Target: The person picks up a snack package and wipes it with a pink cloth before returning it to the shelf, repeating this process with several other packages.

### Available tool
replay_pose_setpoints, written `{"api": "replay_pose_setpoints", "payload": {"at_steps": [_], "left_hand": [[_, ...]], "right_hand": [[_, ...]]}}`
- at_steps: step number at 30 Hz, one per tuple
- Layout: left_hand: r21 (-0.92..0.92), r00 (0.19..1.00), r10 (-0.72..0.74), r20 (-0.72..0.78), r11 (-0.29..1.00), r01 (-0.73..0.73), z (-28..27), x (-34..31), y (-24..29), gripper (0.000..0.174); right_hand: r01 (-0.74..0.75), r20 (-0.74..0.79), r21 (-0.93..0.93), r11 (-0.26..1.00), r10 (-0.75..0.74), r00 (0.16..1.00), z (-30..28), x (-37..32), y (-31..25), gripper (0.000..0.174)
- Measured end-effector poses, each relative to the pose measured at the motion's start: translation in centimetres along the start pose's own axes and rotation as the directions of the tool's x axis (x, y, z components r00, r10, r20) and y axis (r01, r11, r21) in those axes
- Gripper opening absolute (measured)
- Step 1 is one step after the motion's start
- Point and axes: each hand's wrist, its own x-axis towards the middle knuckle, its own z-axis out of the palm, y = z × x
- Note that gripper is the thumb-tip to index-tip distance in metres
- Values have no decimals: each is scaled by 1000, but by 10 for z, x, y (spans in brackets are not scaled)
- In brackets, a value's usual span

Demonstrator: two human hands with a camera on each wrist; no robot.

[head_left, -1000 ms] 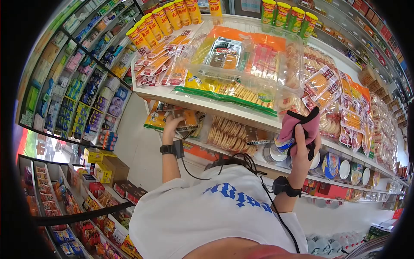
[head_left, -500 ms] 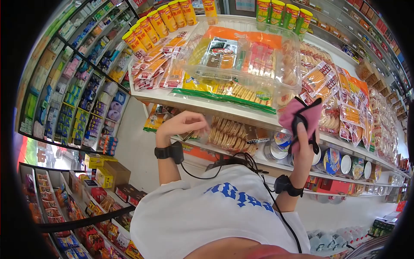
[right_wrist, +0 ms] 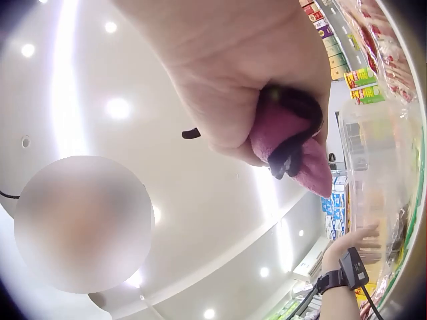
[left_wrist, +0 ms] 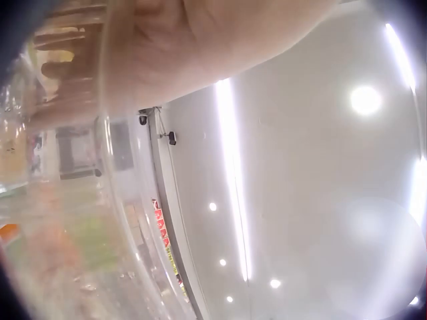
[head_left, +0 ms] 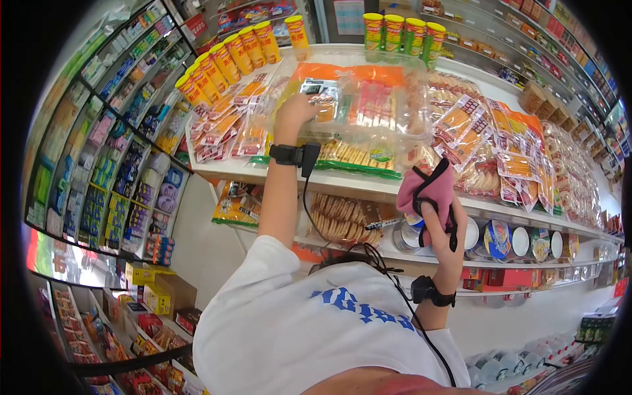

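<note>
Cans (head_left: 252, 45) line the desk's (head_left: 227, 170) far side; nearer, packets (head_left: 220, 125) lie left of a tray (head_left: 412, 69) and biscuits (head_left: 477, 179) right. On the shelf (head_left: 403, 259) below, bowls (head_left: 498, 238) sit right of crackers (head_left: 339, 216). Racks (head_left: 105, 153) stand left.

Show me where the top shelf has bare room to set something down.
The white top shelf has two narrow free patches, both at the back: between the lone yellow can and the green cans, and right of those cans, behind the round biscuits. It is crowded around the clear container and along the front.
</note>
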Motion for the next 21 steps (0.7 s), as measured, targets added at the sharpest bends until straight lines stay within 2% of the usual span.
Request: {"api": "replay_pose_setpoints", "payload": {"at_steps": [2,6,8,9,11,13,17,20,21], "left_hand": [[-22,994,46,103,999,-44,2,1,-3,59],[60,987,11,161,998,-20,7,5,-8,58],[104,986,-44,162,994,27,2,3,-5,57],[53,993,-47,107,998,41,2,1,-6,53],[-53,998,-60,-4,997,60,5,-6,-9,44],[-65,984,-49,-169,997,38,3,-18,0,42],[-41,888,34,-459,997,-59,3,-31,6,41],[-165,875,-89,-476,986,11,8,-24,5,37],[-103,831,2,-557,992,-72,6,-23,3,36]], "right_hand": [[-56,28,-38,998,57,998,-8,-3,-1,45],[-41,80,-13,999,42,996,-5,3,-8,46],[38,89,11,999,-39,995,0,2,-3,45],[79,93,22,997,-81,992,3,2,1,44],[50,64,71,996,-55,996,9,4,11,45],[36,36,103,994,-40,999,11,5,16,47],[48,-20,112,993,-46,999,4,5,18,52],[48,-22,83,995,-46,999,-3,5,17,51],[41,-17,72,997,-40,999,-5,5,15,50]]}}
